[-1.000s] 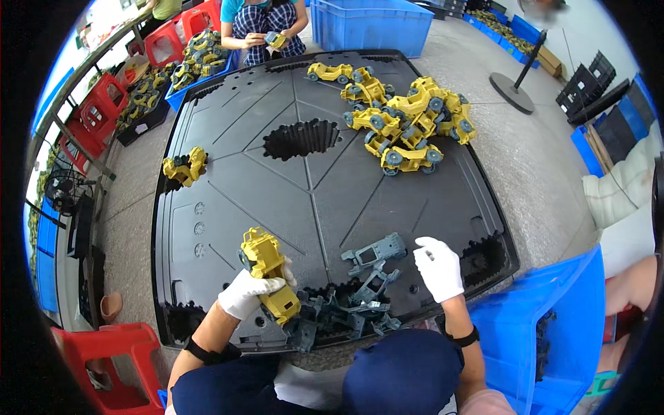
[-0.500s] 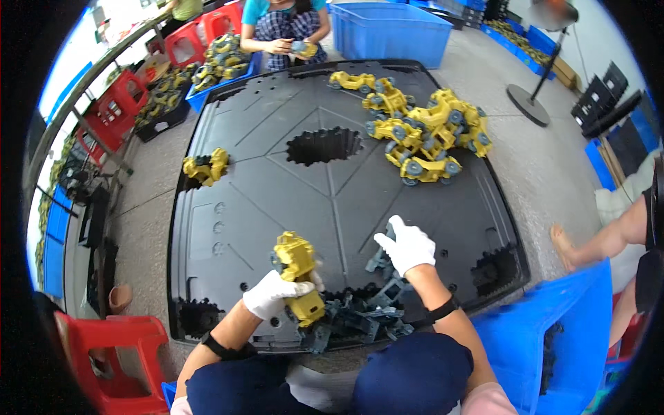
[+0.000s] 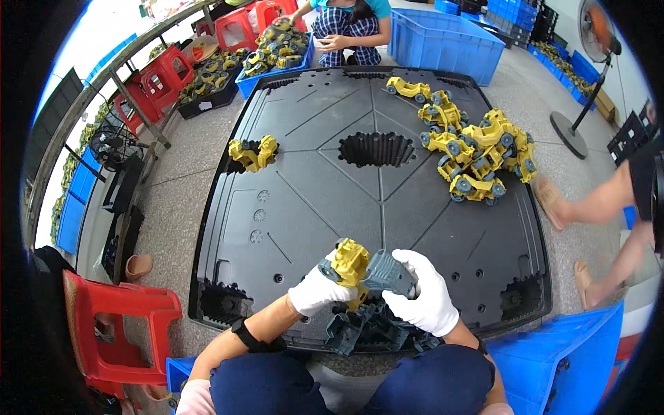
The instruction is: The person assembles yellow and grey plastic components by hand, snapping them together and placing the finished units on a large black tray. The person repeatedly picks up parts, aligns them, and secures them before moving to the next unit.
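Observation:
My left hand point(image 3: 319, 290), in a white glove, is closed around a yellow toy vehicle point(image 3: 350, 261) with grey wheels, held above the near edge of the black table. Beside it, my right hand point(image 3: 429, 299), gloved too, grips a dark grey ribbed plastic toy part point(image 3: 389, 271) between thumb and fingers. The grey part is right up against the vehicle's side; whether the two are joined I cannot tell. Below both hands lies a heap of dark grey plastic parts point(image 3: 377, 325), partly hidden by the gloves.
The black table point(image 3: 311, 214) has a toothed hole point(image 3: 377, 149) in its middle. Yellow toy vehicles point(image 3: 477, 149) are piled far right; yellow pieces point(image 3: 253, 153) lie at left. A co-worker point(image 3: 349, 31) sits beyond, near a crate of toys point(image 3: 280, 55). A red stool point(image 3: 124, 325) and blue bin point(image 3: 553, 353) flank me.
My right hand has lifted a grey part from the table and brought it left to the yellow vehicle. My view has shifted left. The co-worker's hand now reaches to the toy crate.

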Tool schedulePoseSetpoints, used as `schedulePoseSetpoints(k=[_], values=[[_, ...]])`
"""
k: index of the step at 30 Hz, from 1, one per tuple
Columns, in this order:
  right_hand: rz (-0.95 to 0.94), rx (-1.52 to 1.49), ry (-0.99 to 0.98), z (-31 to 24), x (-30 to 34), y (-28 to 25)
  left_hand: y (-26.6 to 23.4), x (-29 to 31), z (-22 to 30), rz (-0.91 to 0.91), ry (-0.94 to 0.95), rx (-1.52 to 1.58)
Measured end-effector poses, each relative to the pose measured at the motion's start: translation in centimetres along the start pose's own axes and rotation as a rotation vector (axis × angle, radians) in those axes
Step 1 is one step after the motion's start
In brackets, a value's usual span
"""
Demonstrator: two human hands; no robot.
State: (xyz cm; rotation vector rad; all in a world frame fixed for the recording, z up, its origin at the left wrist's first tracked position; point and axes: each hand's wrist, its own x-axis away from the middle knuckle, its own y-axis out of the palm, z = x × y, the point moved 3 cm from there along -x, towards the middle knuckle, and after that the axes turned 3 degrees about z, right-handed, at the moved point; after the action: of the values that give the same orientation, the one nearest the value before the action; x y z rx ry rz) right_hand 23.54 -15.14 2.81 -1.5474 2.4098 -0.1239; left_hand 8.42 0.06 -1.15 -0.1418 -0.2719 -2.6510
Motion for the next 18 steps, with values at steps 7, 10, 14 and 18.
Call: schedulePoseSetpoints(k=[7,10,14,18], values=[[0.081,0.286,-0.130,-2.4,0.2,-0.6,0.5,-1.3,-1.2,-0.035,0.161,-0.280],[0.060,0.336,-0.145,-2.7,0.3,-0.6,0.5,-1.0,-1.4,-0.028,0.145,-0.239],[0.065,0.369,-0.265,-2.4,1.0,-0.2,1.5,-0.4,-0.5,0.019,0.096,-0.147],[0.033,0.420,-0.385,-2.5,1.1,0.5,1.7,-0.3,-1.1,0.000,0.138,-0.189]])
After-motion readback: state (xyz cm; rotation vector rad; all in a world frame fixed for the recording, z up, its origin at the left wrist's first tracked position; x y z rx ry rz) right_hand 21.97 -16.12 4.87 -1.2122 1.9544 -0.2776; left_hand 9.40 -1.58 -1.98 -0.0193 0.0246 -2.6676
